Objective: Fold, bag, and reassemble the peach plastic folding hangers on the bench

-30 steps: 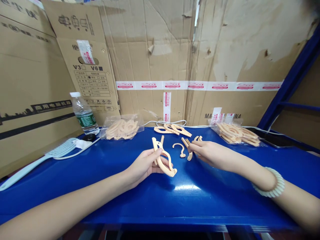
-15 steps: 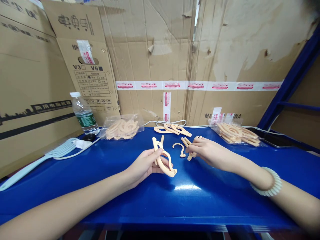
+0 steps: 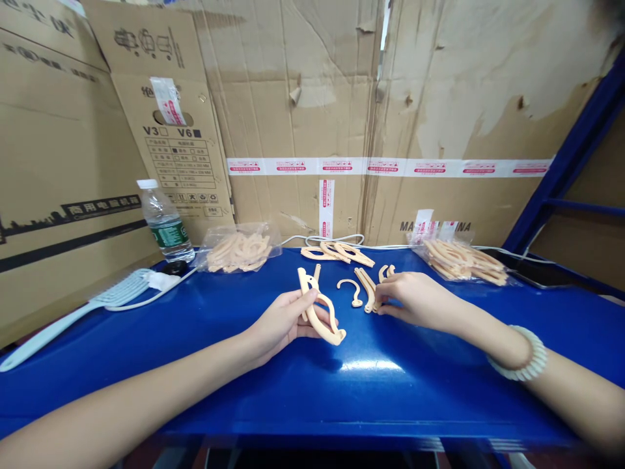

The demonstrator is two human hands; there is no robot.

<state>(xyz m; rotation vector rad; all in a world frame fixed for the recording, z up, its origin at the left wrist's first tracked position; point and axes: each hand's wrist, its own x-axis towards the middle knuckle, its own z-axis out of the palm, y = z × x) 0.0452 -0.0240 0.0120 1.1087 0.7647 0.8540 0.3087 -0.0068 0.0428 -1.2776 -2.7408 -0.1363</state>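
My left hand grips a cream plastic folding hanger piece, its curved arms angled down to the right over the table. A pale hook lies flat between my two hands. Just right of the hook are slim curved hanger arms, lying side by side. My right hand is closed at the lower end of these arms, thumb and fingers pinched on one of them; the fingertips are partly hidden. Small curved pieces show behind the right knuckles.
Folded hangers lie at the back of the blue table. Bagged hangers sit at left and right. A water bottle, a light-blue hairbrush and cables are left; cardboard walls the back.
My right hand has shifted slightly right and toward me, uncovering more of the hanger arms and the small curved pieces behind. My left hand keeps its hold, nearly still.
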